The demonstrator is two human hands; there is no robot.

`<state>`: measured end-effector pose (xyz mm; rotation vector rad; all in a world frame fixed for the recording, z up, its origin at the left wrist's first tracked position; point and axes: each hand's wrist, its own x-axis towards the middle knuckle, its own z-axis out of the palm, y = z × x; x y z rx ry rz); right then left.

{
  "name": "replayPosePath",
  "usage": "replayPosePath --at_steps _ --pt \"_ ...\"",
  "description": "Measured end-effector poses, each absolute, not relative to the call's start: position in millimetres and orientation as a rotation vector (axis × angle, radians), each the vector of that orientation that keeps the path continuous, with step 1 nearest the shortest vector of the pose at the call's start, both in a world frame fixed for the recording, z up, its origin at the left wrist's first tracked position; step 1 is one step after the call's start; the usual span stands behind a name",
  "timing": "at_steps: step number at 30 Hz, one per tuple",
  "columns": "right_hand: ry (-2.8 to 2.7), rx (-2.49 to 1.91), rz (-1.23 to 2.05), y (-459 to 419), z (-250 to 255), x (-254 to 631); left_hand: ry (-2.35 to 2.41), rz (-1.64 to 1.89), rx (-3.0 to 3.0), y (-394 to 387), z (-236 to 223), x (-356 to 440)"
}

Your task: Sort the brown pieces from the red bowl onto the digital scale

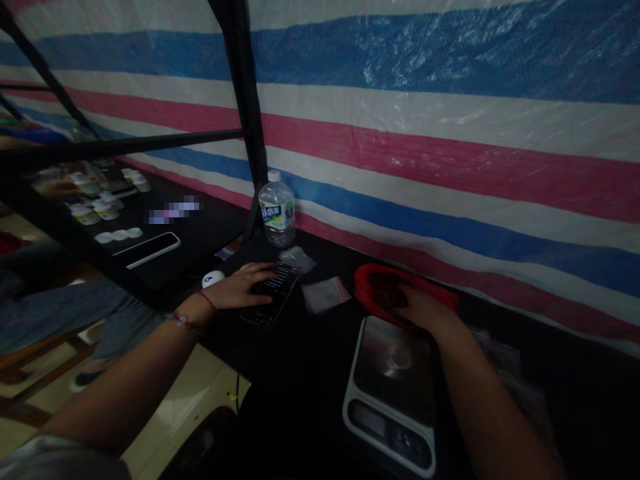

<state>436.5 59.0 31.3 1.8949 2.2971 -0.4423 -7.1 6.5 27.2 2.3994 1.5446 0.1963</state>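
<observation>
Grip of the right hand (419, 308) cannot be told: its fingers are down inside the red plastic bag (364, 293), lost among dark contents (386, 288) too dim to identify, so whether they pinch anything is hidden. Left hand (250, 285) is loose, fingers spread over the phone (276, 301), fingertips at the lit screen, not wrapped around its body. Bag sits toward the far side of the black table (300, 380), mouth up, rim folded outward, just beyond the grey-edged scale (393, 383). Scale lies nearer, plate on the far half, display and buttons on the near half; no reading legible. Left of the red bag, a flat clear bag (325, 295) with a red-edged strip; more clear plastic (298, 259) farther off, beside the phone. Clear packets (505, 357) lie right of the right forearm, contents unclear. Bottle (277, 217) stands at the far left corner. Step in hand, as judged: right hand reaching into the bag while the left attends to the phone. Next move calls for a secure pinch and a lift clear of the soft rim, which could drag or tip along.
</observation>
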Motion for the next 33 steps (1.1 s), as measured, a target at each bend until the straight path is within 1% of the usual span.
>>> replayPosePath --at_steps 11,23,33 --pt "2.298 1.888 -0.499 57.6 34.1 436.0 1.557 0.141 2.415 21.0 21.7 -9.0" --pt "2.273 1.886 -0.478 55.1 39.3 432.6 1.58 0.085 2.439 30.9 22.6 -5.6" --pt "2.417 1.859 -0.444 58.9 34.7 434.2 1.481 0.255 2.498 13.1 38.4 -13.1"
